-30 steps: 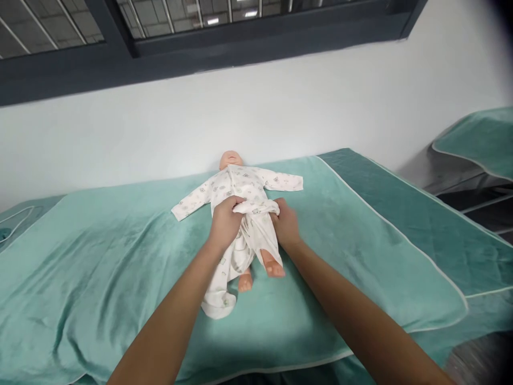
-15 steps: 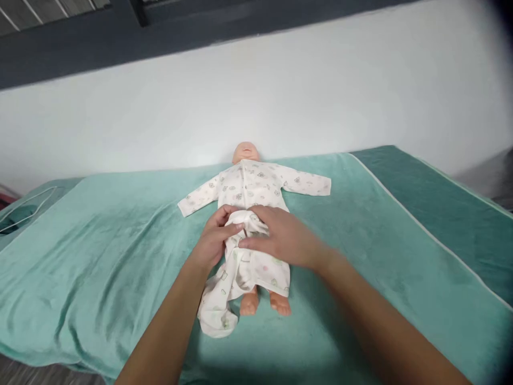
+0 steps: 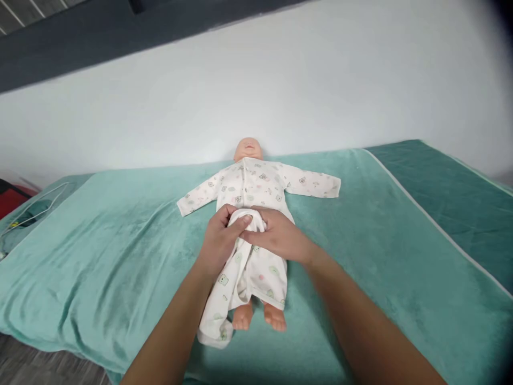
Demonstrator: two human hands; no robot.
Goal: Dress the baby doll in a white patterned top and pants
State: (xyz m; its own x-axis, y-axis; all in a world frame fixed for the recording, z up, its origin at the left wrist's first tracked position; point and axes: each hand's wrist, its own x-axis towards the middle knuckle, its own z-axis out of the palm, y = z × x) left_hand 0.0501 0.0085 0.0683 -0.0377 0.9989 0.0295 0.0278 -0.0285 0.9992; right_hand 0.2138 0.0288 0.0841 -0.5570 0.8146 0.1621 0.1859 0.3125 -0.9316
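Note:
A baby doll [image 3: 249,149] lies on its back, dressed in a white printed long-sleeved top [image 3: 262,184] with both sleeves spread out. Over its lower body I hold white printed baby pants [image 3: 224,283], one leg hanging down at the left and the other lying over the doll's legs. My left hand [image 3: 219,238] grips the left side of the bunched waistband, thumb on top. On the right side of that opening, my right hand [image 3: 278,232] pinches the cloth, its fingertips partly hidden inside. Below the hem show the doll's bare feet [image 3: 258,316].
A teal blanket [image 3: 132,235] covers the bed, wrinkled at the left, with a darker teal section [image 3: 449,203] at the right. Behind it rises a white wall [image 3: 180,112]. A white cable [image 3: 44,206] and a red object [image 3: 14,206] are at the far left.
Both hands have drawn closer together at the waistband, gathering the cloth. The hanging pant leg now lies straighter and slightly lower. The camera view has shifted a little.

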